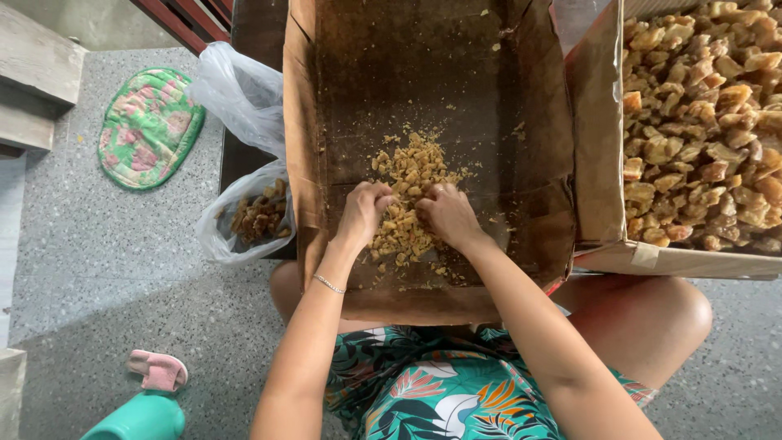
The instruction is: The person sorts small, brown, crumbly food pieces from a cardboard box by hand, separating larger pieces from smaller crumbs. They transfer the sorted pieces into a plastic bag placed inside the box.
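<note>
Sorting step, by look: left hand [364, 210] and right hand [447, 213] curled, fingers pinching yellow-brown chunks [407, 175] heaped mid-floor of open box [538, 122]. Next calls for lifting picked pieces clear.

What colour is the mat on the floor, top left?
Green with pink floral patches; the mat shows in the head view.

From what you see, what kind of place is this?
Probably a home floor or porch used for sorting food by hand: speckled floor, quilted mat, slipper, and cardboard boxes of brown chunks.
</note>
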